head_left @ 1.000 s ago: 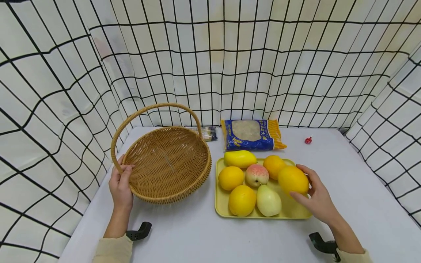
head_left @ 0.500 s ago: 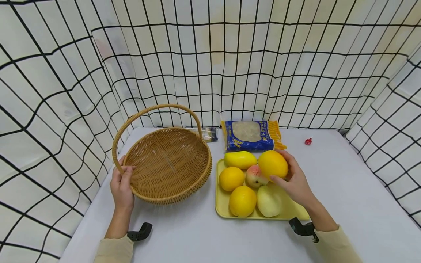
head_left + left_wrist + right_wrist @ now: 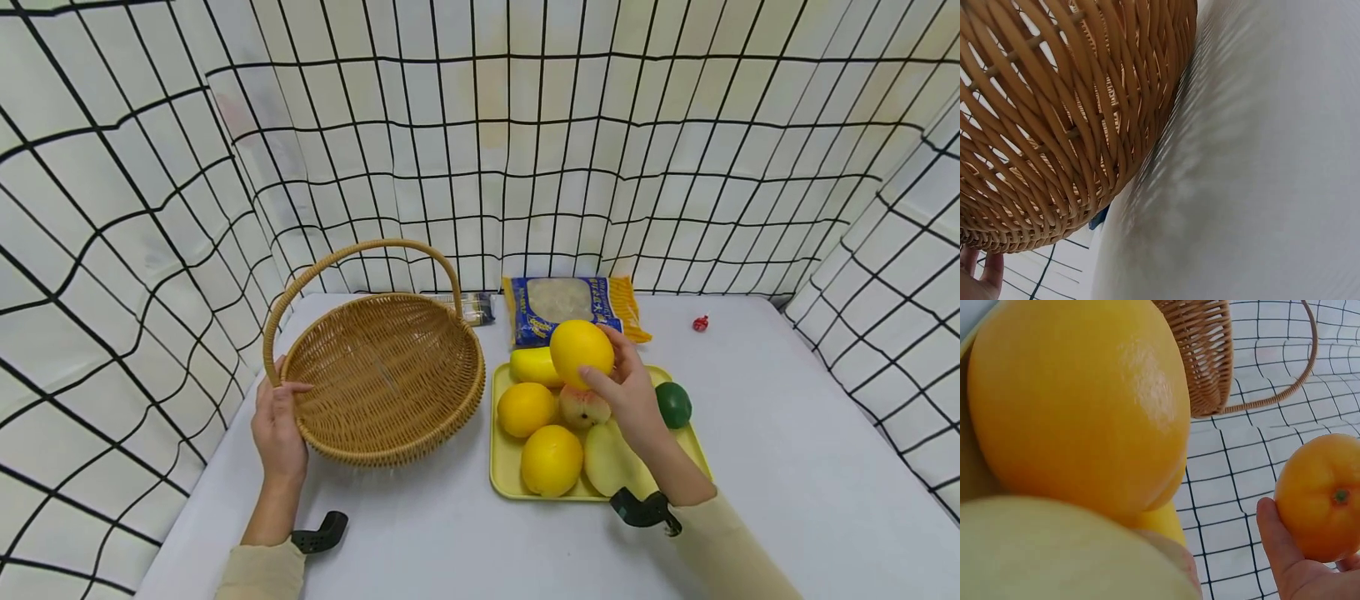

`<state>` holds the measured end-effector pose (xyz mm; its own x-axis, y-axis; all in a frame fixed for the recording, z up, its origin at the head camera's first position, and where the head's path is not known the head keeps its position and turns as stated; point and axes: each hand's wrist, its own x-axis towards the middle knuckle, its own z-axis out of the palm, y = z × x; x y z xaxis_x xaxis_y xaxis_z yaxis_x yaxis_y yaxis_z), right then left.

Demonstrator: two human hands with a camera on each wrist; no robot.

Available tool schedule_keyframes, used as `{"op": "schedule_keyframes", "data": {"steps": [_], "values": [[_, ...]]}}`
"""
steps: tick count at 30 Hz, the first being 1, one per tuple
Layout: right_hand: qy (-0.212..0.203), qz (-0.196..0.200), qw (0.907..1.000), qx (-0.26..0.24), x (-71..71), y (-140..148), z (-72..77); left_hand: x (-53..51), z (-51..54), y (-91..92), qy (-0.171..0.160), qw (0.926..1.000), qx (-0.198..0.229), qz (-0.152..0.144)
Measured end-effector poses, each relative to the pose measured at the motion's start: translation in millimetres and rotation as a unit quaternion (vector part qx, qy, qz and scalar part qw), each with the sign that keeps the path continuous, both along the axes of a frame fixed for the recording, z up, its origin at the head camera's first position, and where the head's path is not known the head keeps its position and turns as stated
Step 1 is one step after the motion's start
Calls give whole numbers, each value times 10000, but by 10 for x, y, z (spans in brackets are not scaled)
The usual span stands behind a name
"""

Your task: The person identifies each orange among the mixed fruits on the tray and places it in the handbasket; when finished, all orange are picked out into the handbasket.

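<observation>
In the head view a round wicker basket [image 3: 386, 375] with a hooped handle tilts so that its inside faces me. My left hand [image 3: 279, 429] grips its left rim by the handle's foot; the left wrist view shows the woven underside [image 3: 1066, 125]. My right hand [image 3: 633, 400] holds an orange [image 3: 582, 353] above the yellow tray [image 3: 600, 498], thumb on its near side. In the right wrist view, the stem end of this orange [image 3: 1319, 497] shows. Several fruits lie on the tray, including a yellow mango [image 3: 531, 367], a partly covered peach [image 3: 581, 408] and a pale pear [image 3: 611, 462].
Two orange-yellow fruits sit at the tray's left, the nearer one [image 3: 551, 460] by the pear. A green fruit [image 3: 673, 405] is at its right. Behind lie a blue and yellow food bag [image 3: 562, 300], a dark packet [image 3: 477, 308] and a small red item [image 3: 701, 322]. Black netting [image 3: 555, 175] surrounds the table.
My right hand has carried the orange leftward and farther back across the tray, uncovering the green fruit. The left hand and the basket have hardly moved.
</observation>
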<state>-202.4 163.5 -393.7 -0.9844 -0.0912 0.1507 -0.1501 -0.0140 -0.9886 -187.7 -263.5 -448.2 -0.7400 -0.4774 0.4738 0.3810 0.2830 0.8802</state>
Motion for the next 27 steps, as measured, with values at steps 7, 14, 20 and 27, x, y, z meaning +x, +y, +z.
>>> {"op": "schedule_keyframes", "data": {"steps": [7,14,20,27], "values": [[77,352,9992,174,-69,-258,59,14,-14,-9,215,9997,-39,148],[266,582,9967,501,-119,-559,154,18,-15,-2,395,9992,23,105],[515,835,9942,443,-142,-806,163,11,-29,2,454,9989,-112,95],[737,1004,9909,507,-118,-1015,149,-8,-54,-22,536,9984,-6,162]]}}
